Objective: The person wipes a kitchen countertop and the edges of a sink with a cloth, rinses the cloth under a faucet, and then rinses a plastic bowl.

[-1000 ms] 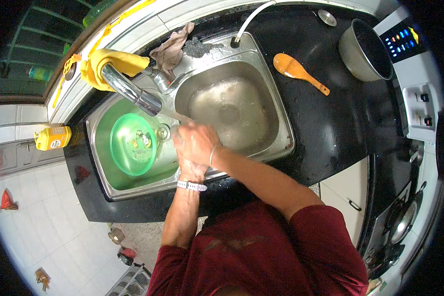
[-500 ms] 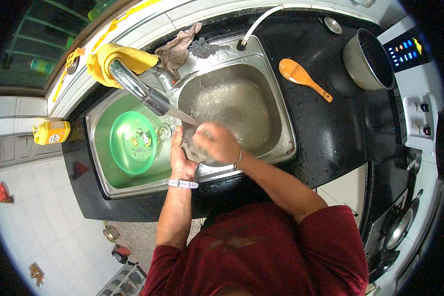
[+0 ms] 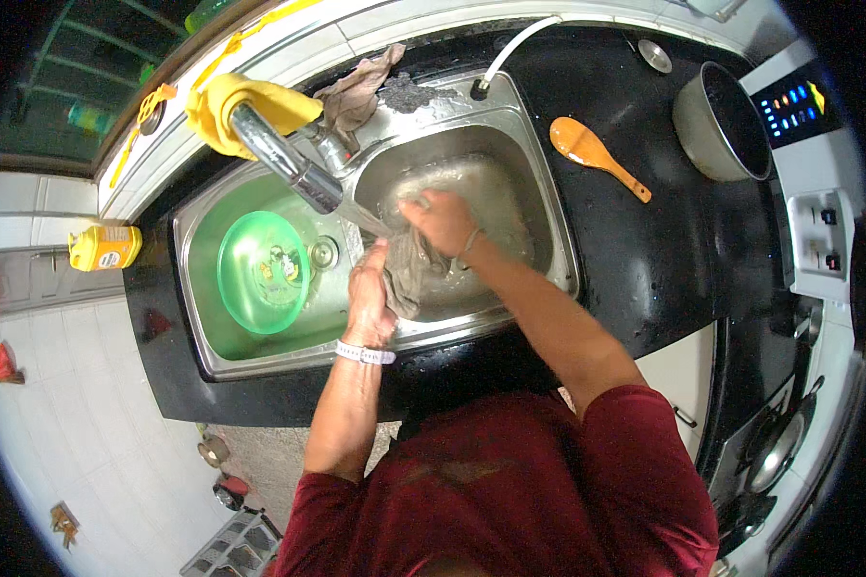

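Note:
A wet grey-brown dishcloth (image 3: 416, 273) hangs between my hands over the near left part of the right sink basin (image 3: 510, 183). My right hand (image 3: 443, 223) grips its upper part, fingers curled. Against its left side my left hand (image 3: 369, 296) holds the cloth's edge, over the divider, a pale watch strap at the wrist. Water runs from the chrome faucet (image 3: 289, 163) onto the cloth and my left fingertips. The cloth's folds inside my hands are hidden.
A green plastic basin (image 3: 229, 274) sits in the left sink. Around the sink are a yellow cloth (image 3: 221, 106) on the faucet, a brown rag (image 3: 368, 88), a yellow bottle (image 3: 106, 248), a wooden rice paddle (image 3: 592, 149) and a metal pot (image 3: 695, 125).
My right hand has moved up and away into the right basin, drawing the cloth out longer. My left hand stays by the divider, slightly further right.

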The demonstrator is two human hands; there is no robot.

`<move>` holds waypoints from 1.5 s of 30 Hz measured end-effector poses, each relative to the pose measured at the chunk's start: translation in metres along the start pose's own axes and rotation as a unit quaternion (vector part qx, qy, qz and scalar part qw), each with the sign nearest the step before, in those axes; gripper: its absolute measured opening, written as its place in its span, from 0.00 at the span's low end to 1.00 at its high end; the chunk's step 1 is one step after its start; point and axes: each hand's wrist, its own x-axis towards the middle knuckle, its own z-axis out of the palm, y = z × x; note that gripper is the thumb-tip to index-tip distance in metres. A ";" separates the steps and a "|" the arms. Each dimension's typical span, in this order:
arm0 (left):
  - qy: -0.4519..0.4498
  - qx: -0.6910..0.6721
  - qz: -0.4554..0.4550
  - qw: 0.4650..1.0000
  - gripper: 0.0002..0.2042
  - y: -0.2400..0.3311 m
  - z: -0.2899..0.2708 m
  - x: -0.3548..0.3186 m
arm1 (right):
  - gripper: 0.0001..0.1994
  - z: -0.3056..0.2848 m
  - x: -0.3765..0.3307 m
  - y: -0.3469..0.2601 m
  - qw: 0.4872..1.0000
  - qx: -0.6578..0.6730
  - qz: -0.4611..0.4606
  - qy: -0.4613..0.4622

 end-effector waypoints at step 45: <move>-0.079 -0.096 0.105 0.987 0.27 0.038 0.013 -0.052 | 0.31 0.051 -0.043 0.006 0.764 0.572 0.232 -0.189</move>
